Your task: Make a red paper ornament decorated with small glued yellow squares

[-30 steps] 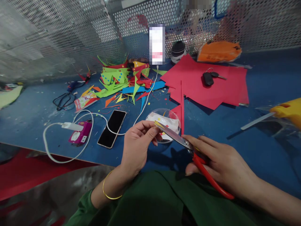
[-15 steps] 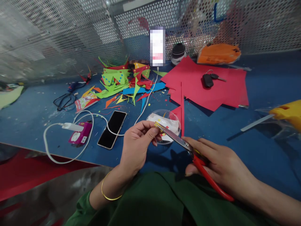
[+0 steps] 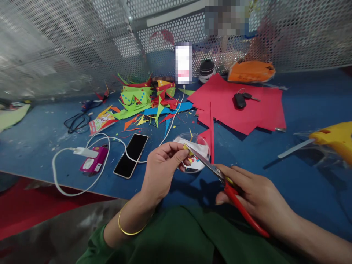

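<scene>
Between the thumb and fingers of my left hand (image 3: 167, 165) is a small piece of yellow paper (image 3: 186, 148), partly hidden by the fingertips. My right hand (image 3: 253, 187) is wrapped round the red handles of a pair of scissors (image 3: 205, 160), whose blade tips touch or nearly touch the yellow piece. Beneath the blades and my left fingertips sits a round clear dish (image 3: 208, 146) with white paper (image 3: 202, 150) and tiny coloured bits in it. A narrow red paper strip (image 3: 212, 132) lies just beyond the dish.
Red sheets (image 3: 247, 121) bear car keys (image 3: 239, 100) at the back right. A yellow glue gun (image 3: 334, 136) lies far right. Coloured paper scraps (image 3: 134, 99) are heaped at the back. A phone (image 3: 131, 156), white cable (image 3: 56, 176) and purple box (image 3: 95, 160) are on the left.
The camera view has tilted slightly, so the table appears lower. A thin yellow sliver now shows above the dish near the blade tips. Both hands keep their holds.
</scene>
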Demonstrator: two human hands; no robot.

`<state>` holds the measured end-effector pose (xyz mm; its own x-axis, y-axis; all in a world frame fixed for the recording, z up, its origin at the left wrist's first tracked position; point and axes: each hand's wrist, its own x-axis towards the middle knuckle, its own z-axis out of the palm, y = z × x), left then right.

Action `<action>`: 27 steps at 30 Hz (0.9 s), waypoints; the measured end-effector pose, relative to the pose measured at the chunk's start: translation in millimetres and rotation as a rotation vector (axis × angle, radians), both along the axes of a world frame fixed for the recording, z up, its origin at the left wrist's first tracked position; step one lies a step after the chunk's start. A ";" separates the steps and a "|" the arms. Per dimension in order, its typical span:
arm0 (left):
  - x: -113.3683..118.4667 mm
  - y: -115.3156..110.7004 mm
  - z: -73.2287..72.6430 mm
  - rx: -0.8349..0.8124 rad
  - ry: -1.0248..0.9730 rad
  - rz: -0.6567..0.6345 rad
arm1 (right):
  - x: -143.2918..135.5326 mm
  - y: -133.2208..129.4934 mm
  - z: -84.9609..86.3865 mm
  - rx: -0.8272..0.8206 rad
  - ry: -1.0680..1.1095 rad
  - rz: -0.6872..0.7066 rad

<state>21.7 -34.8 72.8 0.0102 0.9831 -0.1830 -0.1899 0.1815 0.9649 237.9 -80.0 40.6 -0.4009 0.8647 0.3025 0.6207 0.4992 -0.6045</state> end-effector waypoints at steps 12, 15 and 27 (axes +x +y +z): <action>-2.5 -3.2 5.4 -0.046 0.004 -0.078 | 4.5 5.1 5.7 -0.205 0.288 -0.094; -6.4 -5.4 4.7 -0.040 -0.004 -0.072 | 6.3 4.8 1.5 -0.246 0.278 -0.036; -27.9 -5.5 4.5 -0.021 -0.011 -0.029 | 9.8 6.0 -2.0 -0.266 0.204 -0.038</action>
